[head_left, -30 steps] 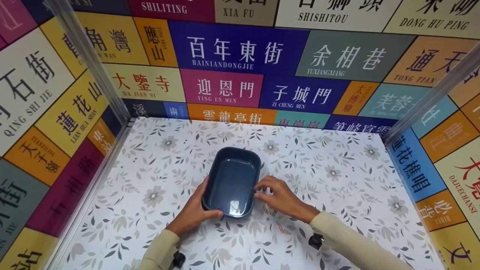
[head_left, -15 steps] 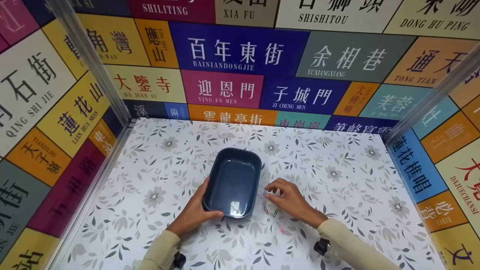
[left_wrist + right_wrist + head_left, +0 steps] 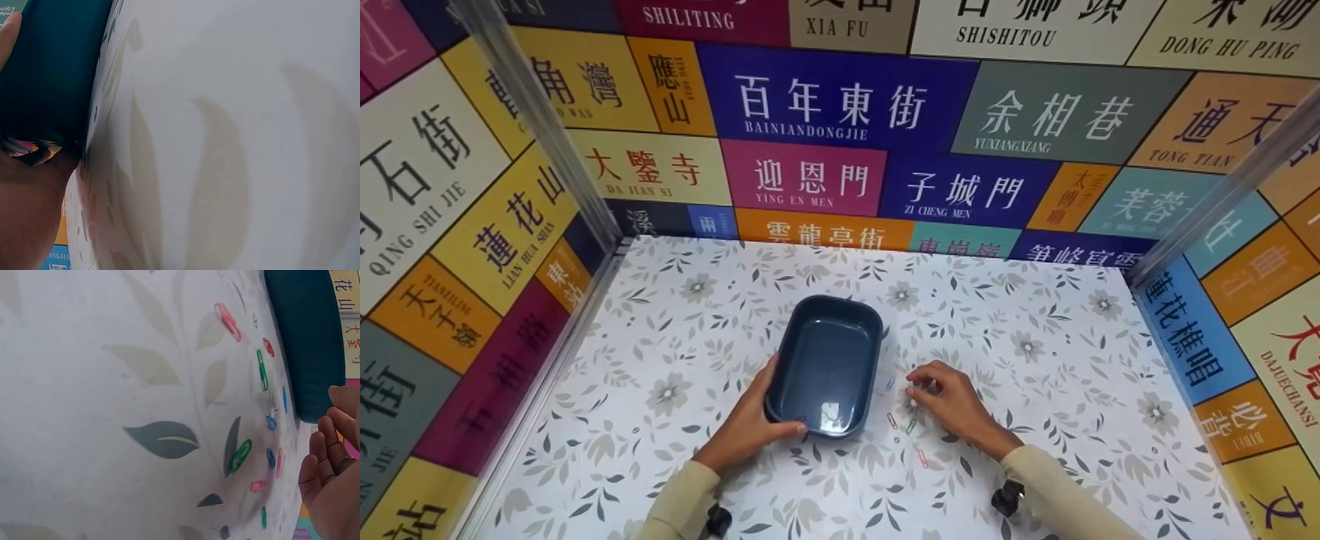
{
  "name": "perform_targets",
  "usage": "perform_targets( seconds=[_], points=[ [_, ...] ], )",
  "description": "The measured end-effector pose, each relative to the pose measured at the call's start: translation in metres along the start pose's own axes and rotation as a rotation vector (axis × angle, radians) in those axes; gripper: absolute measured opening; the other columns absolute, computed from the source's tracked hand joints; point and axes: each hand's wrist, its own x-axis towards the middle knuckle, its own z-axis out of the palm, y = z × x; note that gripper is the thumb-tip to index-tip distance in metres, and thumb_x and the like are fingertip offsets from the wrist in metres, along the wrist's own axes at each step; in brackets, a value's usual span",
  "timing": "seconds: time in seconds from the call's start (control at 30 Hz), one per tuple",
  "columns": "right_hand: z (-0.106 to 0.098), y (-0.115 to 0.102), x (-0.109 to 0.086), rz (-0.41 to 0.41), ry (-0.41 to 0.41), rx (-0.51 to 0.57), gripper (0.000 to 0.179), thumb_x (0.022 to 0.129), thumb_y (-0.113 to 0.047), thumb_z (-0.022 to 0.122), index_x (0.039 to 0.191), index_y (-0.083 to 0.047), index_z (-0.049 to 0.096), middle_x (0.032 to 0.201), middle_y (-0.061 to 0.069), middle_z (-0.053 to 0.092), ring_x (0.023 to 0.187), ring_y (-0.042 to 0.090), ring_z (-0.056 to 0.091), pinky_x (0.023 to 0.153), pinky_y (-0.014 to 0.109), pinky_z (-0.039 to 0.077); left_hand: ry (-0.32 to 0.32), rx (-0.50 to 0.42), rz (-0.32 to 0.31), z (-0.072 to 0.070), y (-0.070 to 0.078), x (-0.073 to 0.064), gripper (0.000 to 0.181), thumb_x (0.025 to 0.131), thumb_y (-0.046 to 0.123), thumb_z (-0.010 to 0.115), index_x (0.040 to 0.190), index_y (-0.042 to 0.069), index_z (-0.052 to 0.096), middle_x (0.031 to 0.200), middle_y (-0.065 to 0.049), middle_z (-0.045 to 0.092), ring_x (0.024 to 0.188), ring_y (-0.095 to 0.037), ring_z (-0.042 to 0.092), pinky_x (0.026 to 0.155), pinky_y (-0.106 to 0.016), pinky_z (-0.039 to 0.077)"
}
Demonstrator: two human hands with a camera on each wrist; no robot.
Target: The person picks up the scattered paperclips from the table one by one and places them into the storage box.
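right hand (image 3: pixel 954 405) has drawn away from the dish (image 3: pixel 825 367) since half a second ago, while the left hand (image 3: pixel 746 433) stays at the dish's near left corner, thumb over the rim, fingers round the side. from my station i see the right thumb and fingers loosely bent, tips apart, nothing visible between them.

just right of the dish lies a blue clip (image 3: pixel 890 383); a red clip (image 3: pixel 893 421) and a green clip (image 3: pixel 912 426) sit off its near right corner, and a pink clip (image 3: pixel 924 457) is farther from it. my right-wrist view shows more paper clips (image 3: pixel 241 456) scattered beside the dish.

to handle these well, i'd hold the dish steady, come at one clip from above, pinch its long sides with fingertips only and avoid brushing its neighbours.
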Motion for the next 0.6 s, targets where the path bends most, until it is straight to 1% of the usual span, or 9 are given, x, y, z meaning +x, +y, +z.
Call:
perform_targets(
  seconds=[0.17, 0.33, 0.43, 0.6],
  points=[
    [-0.001, 0.011, -0.003, 0.024, 0.034, 0.057, 0.013, 0.098, -0.007, 0.084, 0.111, -0.006, 0.083, 0.097, -0.004, 0.072, 0.088, 0.012, 0.063, 0.080, 0.022, 0.051, 0.002, -0.010, 0.007, 0.001, 0.001, 0.001, 0.130, 0.081, 0.029, 0.101, 0.179, 0.015, 0.015, 0.183, -0.010, 0.019, 0.167, -0.032, 0.020, 0.133, -0.055, 0.017],
    [-0.002, 0.017, -0.004, 0.041, 0.076, 0.106, 0.013, 0.098, -0.004, 0.083, 0.110, -0.005, 0.082, 0.100, -0.001, 0.074, 0.091, 0.013, 0.065, 0.082, 0.020, 0.051, 0.004, -0.017, 0.008, 0.001, 0.001, 0.001, 0.131, 0.082, 0.030, 0.101, 0.179, 0.017, 0.014, 0.184, -0.007, 0.019, 0.167, -0.031, 0.020, 0.133, -0.056, 0.017],
    [-0.001, 0.020, -0.005, 0.054, 0.092, 0.101, 0.012, 0.098, -0.003, 0.083, 0.109, -0.007, 0.083, 0.100, 0.000, 0.074, 0.091, 0.015, 0.066, 0.081, 0.020, 0.051, 0.000, -0.022, -0.002, 0.001, 0.000, 0.000, 0.132, 0.082, 0.030, 0.101, 0.179, 0.016, 0.013, 0.184, -0.009, 0.018, 0.167, -0.033, 0.019, 0.133, -0.057, 0.017],
    [-0.003, 0.028, -0.003, 0.045, 0.120, 0.050, 0.015, 0.096, -0.002, 0.084, 0.110, -0.007, 0.083, 0.099, 0.003, 0.074, 0.088, 0.016, 0.065, 0.078, 0.021, 0.050, -0.009, -0.017, -0.019, 0.000, 0.001, -0.002, 0.132, 0.082, 0.031, 0.100, 0.179, 0.012, 0.012, 0.183, -0.013, 0.017, 0.167, -0.036, 0.018, 0.133, -0.059, 0.017]
  ],
)
